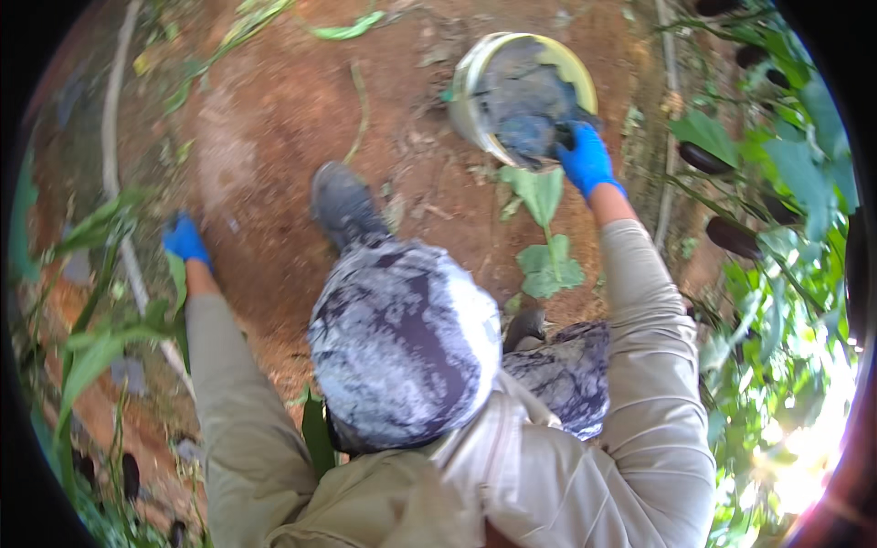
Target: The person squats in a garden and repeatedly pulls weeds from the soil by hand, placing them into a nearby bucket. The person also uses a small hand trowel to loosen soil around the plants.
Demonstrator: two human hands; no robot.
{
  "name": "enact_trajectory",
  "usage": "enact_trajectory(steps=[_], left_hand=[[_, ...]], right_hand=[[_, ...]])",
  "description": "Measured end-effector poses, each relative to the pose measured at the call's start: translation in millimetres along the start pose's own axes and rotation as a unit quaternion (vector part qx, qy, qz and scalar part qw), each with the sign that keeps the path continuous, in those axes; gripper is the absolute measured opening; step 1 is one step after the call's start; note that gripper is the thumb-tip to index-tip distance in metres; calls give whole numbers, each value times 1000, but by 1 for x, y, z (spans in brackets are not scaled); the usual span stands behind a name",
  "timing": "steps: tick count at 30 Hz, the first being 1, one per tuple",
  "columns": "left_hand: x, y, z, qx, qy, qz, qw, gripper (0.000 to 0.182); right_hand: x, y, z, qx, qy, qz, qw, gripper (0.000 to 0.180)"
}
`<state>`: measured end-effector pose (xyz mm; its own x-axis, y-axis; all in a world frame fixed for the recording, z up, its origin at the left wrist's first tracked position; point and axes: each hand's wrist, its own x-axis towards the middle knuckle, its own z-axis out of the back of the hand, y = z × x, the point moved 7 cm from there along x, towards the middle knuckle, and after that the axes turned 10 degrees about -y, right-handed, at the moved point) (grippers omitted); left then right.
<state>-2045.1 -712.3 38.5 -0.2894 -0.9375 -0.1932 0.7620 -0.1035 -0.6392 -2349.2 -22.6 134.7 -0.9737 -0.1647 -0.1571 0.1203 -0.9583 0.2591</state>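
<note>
My right hand (588, 159), in a blue glove, is at the lower right rim of a pale plastic bucket (473, 103). Its fingers reach inside onto dark material (524, 103), which looks like a grey liner or sheet; whether they grip it or the rim is unclear. The bucket leans on the soil with its mouth towards me. My left hand (185, 240), also blue-gloved, is low at the far left beside green leaves, its fingers blurred and partly hidden.
Eggplants (733, 238) hang among leaves along the right edge. A pale hose or pole (111, 137) runs down the left side, near leafy plants. A large cut leaf (551, 267) lies below the bucket. My boot (342, 198) stands on the reddish soil.
</note>
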Motion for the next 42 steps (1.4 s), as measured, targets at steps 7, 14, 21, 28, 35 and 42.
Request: enact_trajectory(steps=[7,14,21,28,35,42], left_hand=[[-82,-119,-120,-187,-25,-152,970,38],[-155,-188,-159,-273,83,-17,958,41],[-177,-202,-164,-300,109,-17,948,41],[-188,-242,-170,-349,184,-14,919,42],[-223,-359,-160,-444,386,-236,773,91],[-210,-349,-116,-299,469,-385,737,86]], right_hand=[[64,-24,34,63,-44,-80,994,53],[91,-1,42,21,-98,-102,990,26],[89,29,135,165,-340,16,926,6],[94,128,216,444,-244,112,855,11],[91,270,191,712,86,140,683,19],[76,382,102,718,275,59,636,23]])
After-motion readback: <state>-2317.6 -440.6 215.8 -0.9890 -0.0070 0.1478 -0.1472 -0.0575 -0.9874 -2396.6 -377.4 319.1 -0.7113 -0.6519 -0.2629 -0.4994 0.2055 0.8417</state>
